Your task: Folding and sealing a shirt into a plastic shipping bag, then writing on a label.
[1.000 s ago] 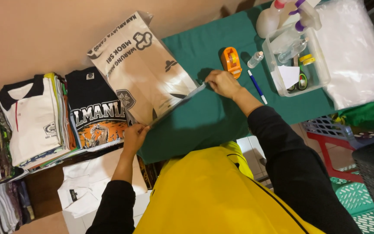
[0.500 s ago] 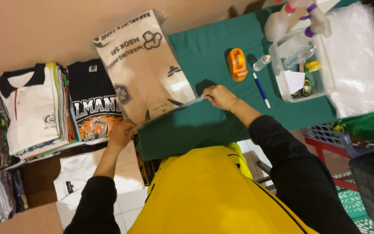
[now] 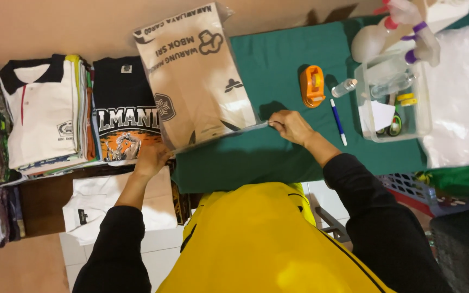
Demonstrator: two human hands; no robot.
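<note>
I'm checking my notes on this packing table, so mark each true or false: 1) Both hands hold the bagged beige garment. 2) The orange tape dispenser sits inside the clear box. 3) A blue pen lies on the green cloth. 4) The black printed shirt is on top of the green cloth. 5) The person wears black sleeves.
1) True: the left hand and right hand grip the near edge of the bagged beige garment.
2) False: the orange tape dispenser lies on the green cloth, left of the clear box.
3) True: the blue pen lies there.
4) False: the black printed shirt lies left of the cloth, beside the shirt stacks.
5) True.
</note>
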